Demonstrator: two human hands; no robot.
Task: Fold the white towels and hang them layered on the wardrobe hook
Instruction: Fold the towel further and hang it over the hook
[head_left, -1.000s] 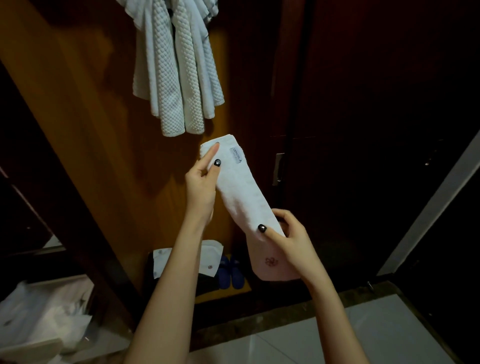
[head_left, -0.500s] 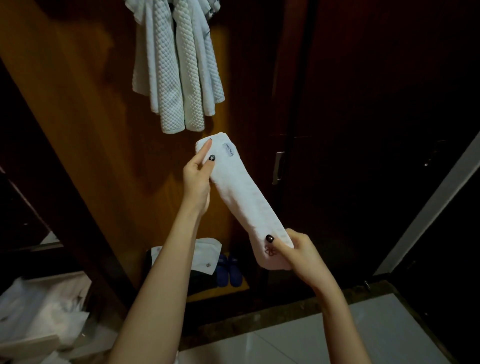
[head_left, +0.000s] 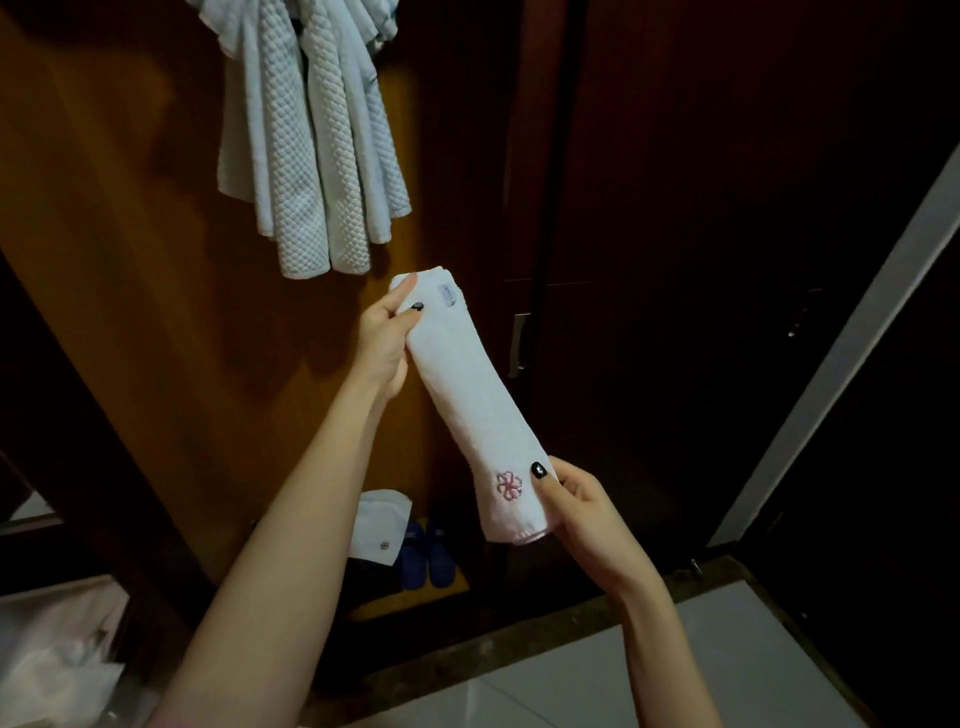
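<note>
The right hand (head_left: 582, 514) pinches the lower end of the folded white towel (head_left: 467, 395), with its thumb just beside the pink embroidered flower (head_left: 509, 486). The left hand (head_left: 384, 343) pinches the towel's upper end, thumb near the sewn label (head_left: 448, 296). The towel is held slanting in the air between them. Below it, farther back, sit blue slippers (head_left: 428, 558). Above it, waffle-weave white towels (head_left: 311, 156) hang against the wooden wardrobe panel (head_left: 130, 260).

pale tiled floor (head_left: 753, 675) lies near right, edged by a dark stone strip (head_left: 519, 644). beyond it, an orange bottom board (head_left: 460, 592) carries blue slippers (head_left: 428, 558), a white cloth (head_left: 382, 525) just left of them.
</note>
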